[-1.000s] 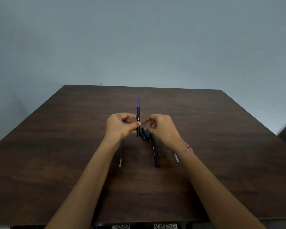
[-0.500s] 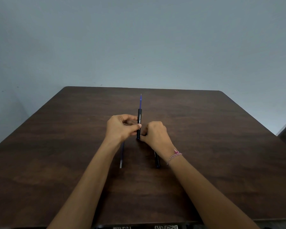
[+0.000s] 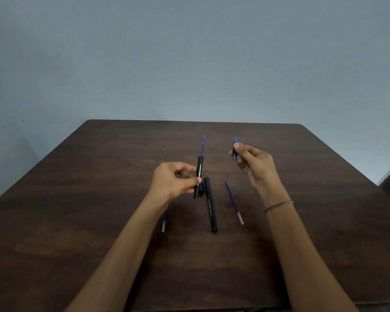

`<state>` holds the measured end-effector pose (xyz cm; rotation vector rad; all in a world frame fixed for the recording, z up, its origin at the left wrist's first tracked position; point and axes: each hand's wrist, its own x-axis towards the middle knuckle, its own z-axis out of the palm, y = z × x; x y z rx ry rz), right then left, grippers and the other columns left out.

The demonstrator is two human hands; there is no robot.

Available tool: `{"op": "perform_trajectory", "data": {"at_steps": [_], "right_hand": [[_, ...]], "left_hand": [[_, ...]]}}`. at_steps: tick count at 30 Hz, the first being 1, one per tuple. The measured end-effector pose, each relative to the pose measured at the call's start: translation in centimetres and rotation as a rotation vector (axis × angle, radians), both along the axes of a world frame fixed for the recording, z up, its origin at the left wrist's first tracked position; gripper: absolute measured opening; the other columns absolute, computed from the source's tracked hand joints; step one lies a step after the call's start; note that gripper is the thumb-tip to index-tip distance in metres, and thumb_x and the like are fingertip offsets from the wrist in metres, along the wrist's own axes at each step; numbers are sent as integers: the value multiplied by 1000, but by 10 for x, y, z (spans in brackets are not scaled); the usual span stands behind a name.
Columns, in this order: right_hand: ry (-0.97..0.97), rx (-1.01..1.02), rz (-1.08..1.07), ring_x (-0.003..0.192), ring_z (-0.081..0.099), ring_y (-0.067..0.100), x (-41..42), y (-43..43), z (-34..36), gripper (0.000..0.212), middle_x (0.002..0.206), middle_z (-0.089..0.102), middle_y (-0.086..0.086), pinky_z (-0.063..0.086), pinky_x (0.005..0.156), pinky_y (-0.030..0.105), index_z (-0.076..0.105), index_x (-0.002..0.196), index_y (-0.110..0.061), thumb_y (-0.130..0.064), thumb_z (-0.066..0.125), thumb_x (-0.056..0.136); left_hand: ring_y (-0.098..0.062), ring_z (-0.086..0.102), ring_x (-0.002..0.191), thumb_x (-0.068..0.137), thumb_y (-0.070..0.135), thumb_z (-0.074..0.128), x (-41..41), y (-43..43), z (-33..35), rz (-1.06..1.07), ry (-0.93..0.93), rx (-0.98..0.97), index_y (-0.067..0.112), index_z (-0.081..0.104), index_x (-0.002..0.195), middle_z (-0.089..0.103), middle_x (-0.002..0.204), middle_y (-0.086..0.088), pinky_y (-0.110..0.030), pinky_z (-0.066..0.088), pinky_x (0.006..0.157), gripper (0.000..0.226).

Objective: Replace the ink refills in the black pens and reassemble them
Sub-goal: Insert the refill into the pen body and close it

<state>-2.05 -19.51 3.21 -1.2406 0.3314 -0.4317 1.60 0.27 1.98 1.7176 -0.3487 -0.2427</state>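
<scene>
Pinching an upright black pen barrel (image 3: pixel 198 174), blue refill (image 3: pixel 202 147) jutting from its top, the left hand (image 3: pixel 173 180) has its fingers clamped on it; the right hand (image 3: pixel 257 165) grips a small blue piece (image 3: pixel 234 149). A second black pen (image 3: pixel 211 208) and a loose refill (image 3: pixel 234 201) lie mid-way across the surface (image 3: pixel 324 221).

1. The wall (image 3: pixel 189 64) is rising behind the far edge of the counter (image 3: pixel 99 199).
2. The left hand (image 3: pixel 173 180) is holding a pen barrel (image 3: pixel 198 174) nearly upright over the middle of the counter, and a refill (image 3: pixel 202 146) is sticking up out of the barrel's top.
3. The right hand (image 3: pixel 257 163) is hovering to the right of the barrel, apart from it, pinching a small pen part (image 3: pixel 235 148).
4. A second pen (image 3: pixel 211 206) is lying on the counter just right of the held barrel, running toward the near edge.
5. A loose refill (image 3: pixel 233 201) is lying right of that pen, between it and the right forearm.
6. Another loose refill (image 3: pixel 163 224) is lying left of the pen, partly hidden under the left forearm.
</scene>
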Motion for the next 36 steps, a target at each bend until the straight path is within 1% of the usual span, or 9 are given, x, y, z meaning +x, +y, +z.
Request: {"op": "perform_trajectory", "data": {"at_steps": [2,5,8,11,16,21,26,30,36], "right_hand": [[-87,98,4,51,57,3,1,2,0,9,69,72,4,51,57,13,68,88,-5,-8,69,80],[-166,197,14,61,65,6,2,8,0,15,74,73,7,53,61,14,66,96,-2,-2,66,81],[-211,235,36,65,67,8,3,12,2,16,79,73,10,54,63,15,66,97,0,2,64,82],[-234,240,55,66,67,9,3,16,3,18,80,73,11,55,65,16,65,100,1,4,62,83],[-215,199,71,63,66,7,2,17,4,19,79,74,9,55,64,16,65,101,0,1,63,82],[-188,145,94,60,63,6,2,17,3,18,76,73,7,52,61,14,67,98,-3,-2,66,81],[-166,71,150,60,62,5,2,18,3,17,76,74,6,52,61,14,68,97,-6,-3,66,81],[-141,32,171,57,60,2,2,19,2,18,74,74,3,51,59,13,68,96,-10,-9,69,78],[-103,-156,158,64,60,3,1,17,2,15,71,71,-5,52,65,13,70,94,-16,-12,69,79]], "left_hand": [[-10,65,60,70,-3,76,-2,-2,-1,-32,14,2,18,70,81,60,65,0,-22,58,57,24],[-11,65,58,69,-5,76,-5,-5,-2,-86,46,8,17,68,77,63,66,-5,-21,57,53,25],[-7,66,54,69,-6,75,-8,-8,-3,-138,82,20,15,68,77,64,65,-7,-20,55,50,23],[-8,68,58,69,-3,76,-9,-9,-3,-184,111,52,11,69,85,66,66,-4,-21,56,52,23],[-10,69,63,68,-1,78,-8,-10,-3,-211,143,92,13,70,88,67,66,-1,-25,58,58,25],[-10,70,63,69,0,78,-9,-10,-2,-218,154,99,14,70,86,68,66,-1,-23,57,56,24],[-10,68,61,69,-1,77,-11,-10,-1,-200,150,78,11,69,89,66,66,-3,-25,58,57,25],[-10,69,61,69,-1,77,-11,-9,-1,-193,145,97,13,69,87,67,64,0,-27,59,59,25],[-9,68,61,70,-1,77,-13,-9,0,-186,120,100,11,69,90,66,67,-2,-24,59,58,25]]}}
